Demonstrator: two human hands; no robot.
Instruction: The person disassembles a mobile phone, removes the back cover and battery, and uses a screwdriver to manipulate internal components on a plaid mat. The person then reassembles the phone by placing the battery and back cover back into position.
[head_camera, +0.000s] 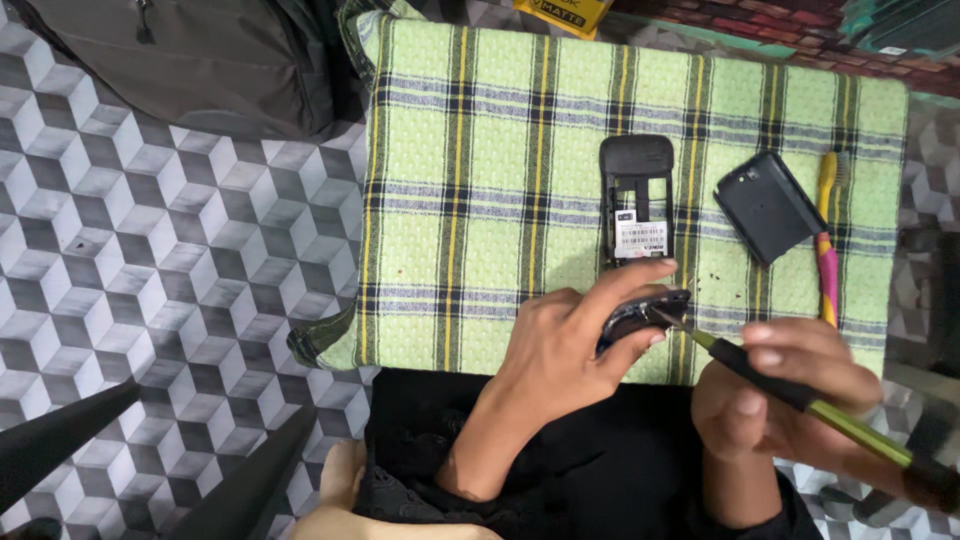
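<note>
My left hand (570, 335) grips a dark phone part (640, 312) at the near edge of a green plaid cloth (470, 190). My right hand (775, 390) holds a green and black screwdriver (800, 395) with its tip against that part. Just beyond my left fingers, a black phone frame (637, 200) with a white label lies flat on the cloth. A black back cover (768, 206) lies to its right.
A yellow and pink toothbrush (827, 240) lies along the cloth's right side. A grey bag (190, 60) sits at the top left on the cube-patterned floor (150, 250). Black tripod-like legs (90, 440) cross the bottom left. A yellow box (563, 14) is at the top edge.
</note>
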